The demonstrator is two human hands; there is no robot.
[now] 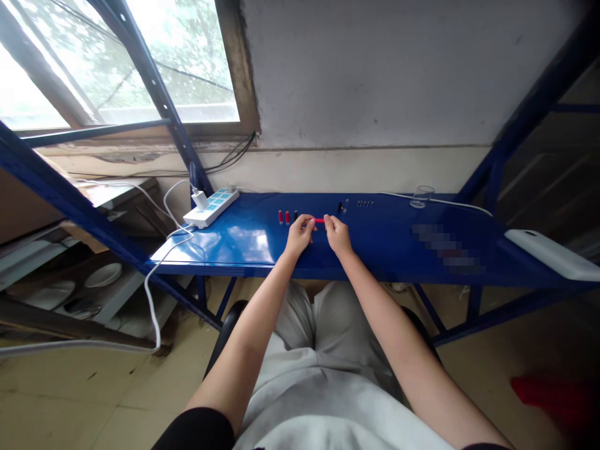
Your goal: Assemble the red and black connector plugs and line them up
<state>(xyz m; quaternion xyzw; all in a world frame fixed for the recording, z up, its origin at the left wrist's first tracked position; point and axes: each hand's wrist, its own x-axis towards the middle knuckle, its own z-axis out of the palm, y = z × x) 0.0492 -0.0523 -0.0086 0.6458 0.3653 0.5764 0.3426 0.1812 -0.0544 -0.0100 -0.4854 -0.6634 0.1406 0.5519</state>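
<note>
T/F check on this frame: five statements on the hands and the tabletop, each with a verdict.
1. The left hand and right hand pinch one small red piece between them. True.
2. The power strip lies to the right of the hands. False: it lies to their left, with a white plug in it.
3. A clear glass stands on the blue table. True.
4. The row of red and black pieces sits inside the glass. False: it stands on the table, left of the hands.
5. The hands rest on the lap. False: they are over the table.
</note>
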